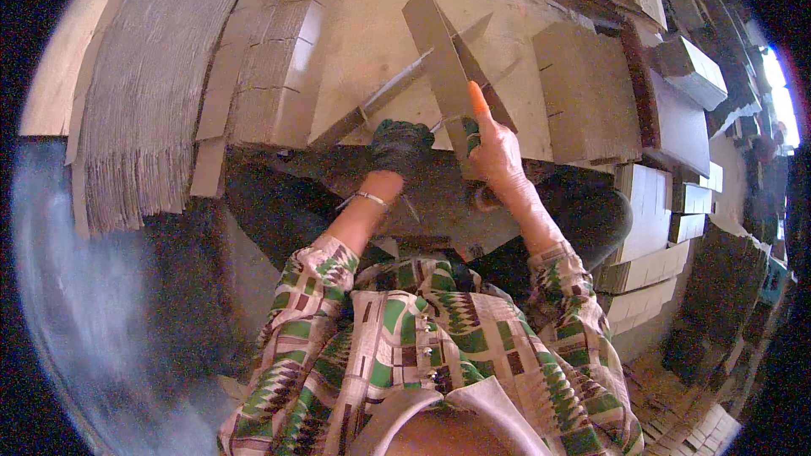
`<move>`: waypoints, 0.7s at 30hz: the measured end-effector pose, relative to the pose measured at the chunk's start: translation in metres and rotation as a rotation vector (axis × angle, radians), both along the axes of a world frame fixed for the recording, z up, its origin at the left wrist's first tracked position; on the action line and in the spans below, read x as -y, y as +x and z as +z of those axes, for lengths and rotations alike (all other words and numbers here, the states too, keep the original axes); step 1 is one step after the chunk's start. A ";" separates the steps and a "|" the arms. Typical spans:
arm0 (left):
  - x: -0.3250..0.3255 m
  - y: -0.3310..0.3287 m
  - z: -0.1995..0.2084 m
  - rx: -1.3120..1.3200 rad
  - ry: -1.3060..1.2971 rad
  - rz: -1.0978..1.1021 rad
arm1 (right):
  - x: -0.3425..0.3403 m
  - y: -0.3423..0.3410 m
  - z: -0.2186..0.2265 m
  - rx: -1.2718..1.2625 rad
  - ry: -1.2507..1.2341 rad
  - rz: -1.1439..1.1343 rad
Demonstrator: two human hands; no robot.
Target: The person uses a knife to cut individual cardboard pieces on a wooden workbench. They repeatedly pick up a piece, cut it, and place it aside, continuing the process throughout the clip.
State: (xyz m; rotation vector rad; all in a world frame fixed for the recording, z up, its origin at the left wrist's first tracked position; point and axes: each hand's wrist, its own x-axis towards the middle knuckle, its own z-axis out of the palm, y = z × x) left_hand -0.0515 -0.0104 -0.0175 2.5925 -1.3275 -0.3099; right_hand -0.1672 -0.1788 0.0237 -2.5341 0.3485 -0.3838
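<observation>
Slanted cardboard strip [340, 129] sits at the near edge of the wooden board [363, 42]; by that edge, the gloved left hand [401, 143] curls, holding what I cannot tell; over the board's middle, the right hand [498, 150] grasps a long cardboard piece [439, 55].

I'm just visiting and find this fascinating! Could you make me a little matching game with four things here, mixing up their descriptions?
Column one
1. Left hand
2. Right hand
3. Long cardboard strip
4. Shirt

Column two
A. Plain brown, slanting up the picture from the hand with the bright fingertip
B. Patterned in green, brown and pale tones
C. Covered by a dark glove
D. Index finger wearing an orange cover

Right pairs: 1-C, 2-D, 3-A, 4-B
</observation>
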 end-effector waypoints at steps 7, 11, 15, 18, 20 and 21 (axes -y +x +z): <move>0.009 0.001 0.007 -0.034 0.105 0.031 | -0.015 0.012 -0.008 -0.118 0.016 0.029; 0.011 0.004 -0.011 -0.001 0.132 0.050 | -0.021 0.027 -0.017 -0.176 -0.075 0.038; 0.017 0.006 -0.005 -0.073 0.056 0.100 | -0.016 0.033 -0.044 -0.266 -0.168 0.081; 0.017 0.003 -0.022 -0.079 0.032 0.154 | -0.014 0.033 -0.078 -0.333 -0.198 0.081; 0.011 0.007 -0.019 -0.181 -0.006 0.165 | -0.016 0.034 -0.054 -0.390 -0.190 0.147; 0.010 0.009 -0.014 -0.234 -0.030 0.161 | -0.015 0.031 -0.039 -0.421 -0.188 0.170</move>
